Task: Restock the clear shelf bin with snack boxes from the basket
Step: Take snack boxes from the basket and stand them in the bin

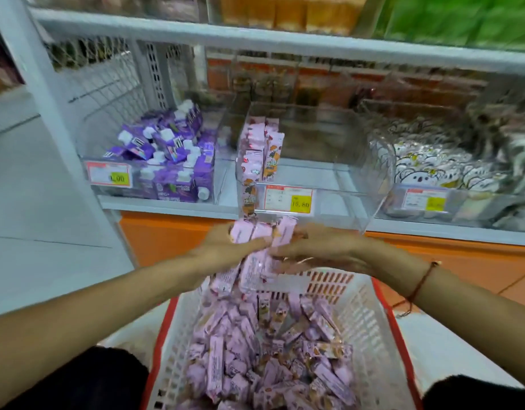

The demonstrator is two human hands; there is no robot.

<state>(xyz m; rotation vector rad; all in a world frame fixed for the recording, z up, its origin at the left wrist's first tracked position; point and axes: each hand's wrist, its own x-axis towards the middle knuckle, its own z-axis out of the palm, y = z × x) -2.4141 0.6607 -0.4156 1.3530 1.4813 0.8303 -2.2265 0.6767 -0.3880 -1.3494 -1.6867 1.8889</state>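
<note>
Item: two-handed grip, mid-transfer. The left hand (225,244) and the right hand (317,247) are pressing toward each other from opposite sides, clamping a bundle of pink snack boxes (262,232) between them; the left fingers are curling round the bundle's near face, the right fingers lying flatter against its side. More boxes are hanging or sliding just beneath the grip; motion blur is hiding whether they are held.

Key relation: the clear shelf bin (311,190) is sitting directly ahead of and just above the grip, its front wall and price tag (287,198) facing the hands. The bundle's boxes are lying side by side with long axes pointing away toward the bin. Both hands are about equally near; the bundle probably has to clear the front wall before going down.

Bin contents: a few pink boxes are standing upright against its left wall; the space right of them is looking unfilled.

Below the grip: the white basket (358,315) with red rim, holding a loose heap of the same boxes.

Left of the grip: a bin of purple cartons (166,152). Right: a bin of white koala-print packs (432,170). A red cord is circling the right wrist.
</note>
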